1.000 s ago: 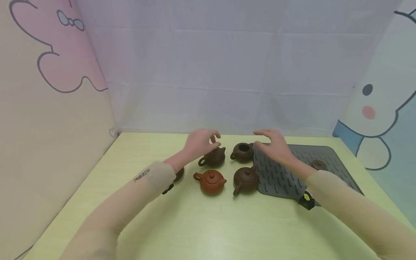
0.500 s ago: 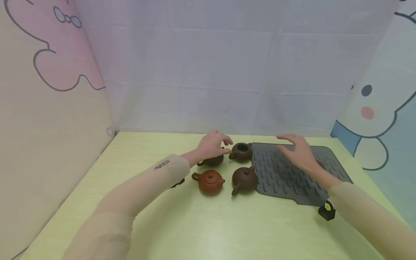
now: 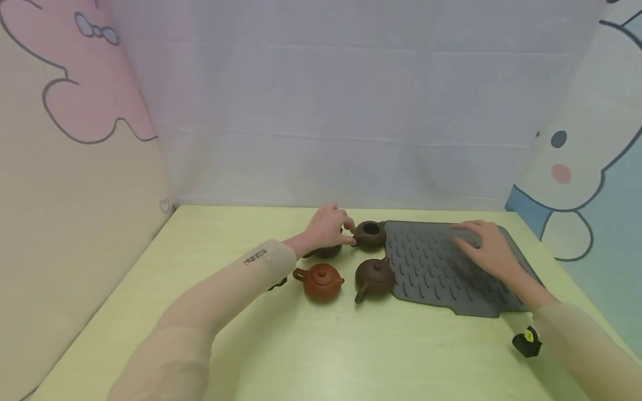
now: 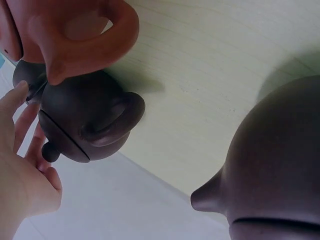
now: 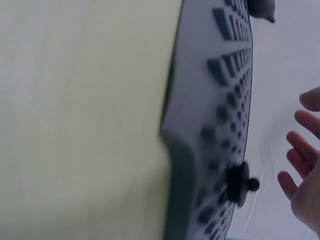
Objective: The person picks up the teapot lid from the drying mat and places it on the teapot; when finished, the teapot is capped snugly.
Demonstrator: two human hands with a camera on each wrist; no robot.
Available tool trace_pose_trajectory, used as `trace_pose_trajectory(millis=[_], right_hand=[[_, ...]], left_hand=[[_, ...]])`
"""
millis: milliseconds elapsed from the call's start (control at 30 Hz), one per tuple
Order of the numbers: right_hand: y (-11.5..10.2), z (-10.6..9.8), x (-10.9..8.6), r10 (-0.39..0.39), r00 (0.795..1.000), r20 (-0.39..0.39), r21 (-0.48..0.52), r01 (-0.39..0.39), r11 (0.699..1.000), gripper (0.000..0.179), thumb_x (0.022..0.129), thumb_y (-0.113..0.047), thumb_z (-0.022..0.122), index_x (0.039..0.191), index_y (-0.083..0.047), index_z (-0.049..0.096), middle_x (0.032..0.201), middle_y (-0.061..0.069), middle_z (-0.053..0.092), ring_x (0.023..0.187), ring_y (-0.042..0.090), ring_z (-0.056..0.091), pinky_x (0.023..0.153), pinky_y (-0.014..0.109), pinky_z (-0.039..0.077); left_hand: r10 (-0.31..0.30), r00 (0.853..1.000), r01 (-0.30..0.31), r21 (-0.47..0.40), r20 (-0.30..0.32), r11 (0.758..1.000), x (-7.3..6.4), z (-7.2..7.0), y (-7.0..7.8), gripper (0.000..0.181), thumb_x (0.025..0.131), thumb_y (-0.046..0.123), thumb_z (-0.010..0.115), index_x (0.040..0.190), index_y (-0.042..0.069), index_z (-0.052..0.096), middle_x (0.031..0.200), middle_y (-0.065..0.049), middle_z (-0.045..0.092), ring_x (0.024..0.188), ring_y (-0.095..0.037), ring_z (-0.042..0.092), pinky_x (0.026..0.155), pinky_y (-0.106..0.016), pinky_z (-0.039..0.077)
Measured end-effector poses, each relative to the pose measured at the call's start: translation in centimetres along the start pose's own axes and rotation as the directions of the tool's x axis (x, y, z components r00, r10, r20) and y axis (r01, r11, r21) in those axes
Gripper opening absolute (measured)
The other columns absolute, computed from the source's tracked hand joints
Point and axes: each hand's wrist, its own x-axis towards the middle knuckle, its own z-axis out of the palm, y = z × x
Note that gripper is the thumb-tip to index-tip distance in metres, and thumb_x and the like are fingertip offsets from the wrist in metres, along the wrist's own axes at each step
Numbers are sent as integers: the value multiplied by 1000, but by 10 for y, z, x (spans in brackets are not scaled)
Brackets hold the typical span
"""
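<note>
At the back of the table stands a lidless dark brown teapot (image 3: pixel 371 239), upright. My left hand (image 3: pixel 325 227) pinches its handle between thumb and curled fingers. That hand partly covers a lidded dark teapot (image 3: pixel 325 253) just below it in the head view. My right hand (image 3: pixel 486 248) hovers over the right part of a grey ridged mat (image 3: pixel 416 267), fingers spread and slightly bent, holding nothing. A small round lid (image 5: pixel 242 184) with a knob lies on the mat; in the head view the right hand hides it.
An orange-brown teapot (image 3: pixel 322 285) and another lidded dark teapot (image 3: pixel 375 278) stand in front, the latter beside the mat's left edge. One more dark teapot (image 4: pixel 280 160) fills the right of the left wrist view. A wall closes the table's back.
My right hand has moved right, from beside the lidless teapot to over the lid on the mat. My left hand has shifted right from above the lidded teapot to the lidless teapot's handle.
</note>
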Motion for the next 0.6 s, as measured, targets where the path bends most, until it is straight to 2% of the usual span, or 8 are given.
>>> trace_pose_trajectory(millis=[233, 467, 533, 600], right_hand=[[32, -9, -22, -72, 997, 32, 15, 72, 997, 35, 88, -10, 71, 122, -4, 65, 120, 22, 65, 114, 42, 52, 95, 61, 35], [55, -21, -35, -30, 996, 84, 36, 27, 999, 37, 89, -16, 72, 124, -6, 65, 123, 22, 64, 114, 38, 50, 93, 65, 35], [59, -23, -37, -27, 996, 84, 38, 24, 999, 36, 89, -16, 71, 123, -6, 66, 122, 21, 65, 113, 31, 50, 93, 63, 36], [61, -24, -39, -29, 997, 73, 29, 27, 999, 32, 89, -15, 71, 120, -7, 68, 119, 19, 67, 110, 12, 51, 93, 58, 37]], left_hand=[[12, 1000, -12, 4, -3, 1000, 0, 5, 2, 21, 86, 42, 74, 103, 30, 77, 103, 4, 71, 99, -21, 49, 89, -39, 41], [7, 1000, -7, -8, 11, 1000, 0, 4, 5, 21, 87, 42, 73, 104, 29, 76, 103, 6, 72, 100, -20, 49, 90, -39, 40], [0, 1000, 1, -19, 16, 1000, 0, 4, 5, 21, 88, 41, 73, 104, 29, 76, 101, 7, 72, 100, -20, 49, 93, -41, 40], [-6, 1000, 6, -34, 22, 999, 0, 4, 5, 20, 88, 40, 73, 104, 29, 76, 100, 8, 73, 100, -20, 49, 99, -44, 40]])
